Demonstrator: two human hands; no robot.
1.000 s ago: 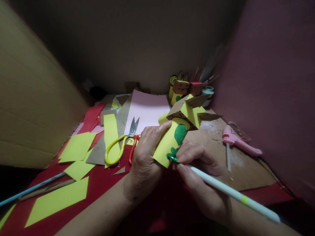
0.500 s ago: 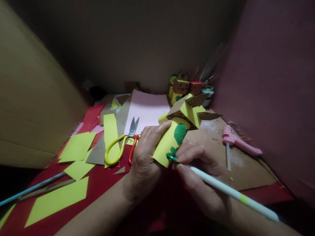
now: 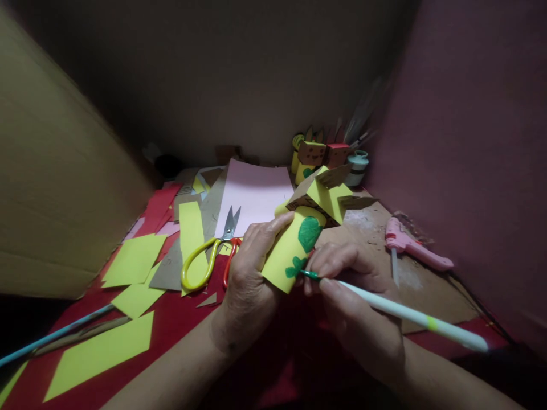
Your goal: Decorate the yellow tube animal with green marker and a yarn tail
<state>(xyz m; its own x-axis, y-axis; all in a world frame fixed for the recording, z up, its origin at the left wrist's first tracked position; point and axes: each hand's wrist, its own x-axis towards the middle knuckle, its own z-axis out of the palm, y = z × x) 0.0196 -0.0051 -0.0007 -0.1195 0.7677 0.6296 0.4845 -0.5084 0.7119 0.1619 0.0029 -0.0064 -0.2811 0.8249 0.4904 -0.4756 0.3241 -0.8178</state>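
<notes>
My left hand is wrapped round a yellow paper tube figure, tilted to the right. The figure has a boxy cardboard head with pointed ears. A large green patch and a smaller green shape mark the tube. In my right hand is a green felt-tip pen with a white barrel, pinched near its tip. The pen's tip is right beside the smaller green shape; I cannot tell whether it touches the paper. My left palm hides the tube's far side.
Scissors with yellow and red handles lie left of my hand, among yellow paper pieces. A pink sheet is behind. On cardboard at right rests a pink glue gun. Similar figures and a jar stand behind.
The pen tip has shifted from over the smaller green shape to its right edge. That shape now shows several rounded lobes. My left hand still grips the tube.
</notes>
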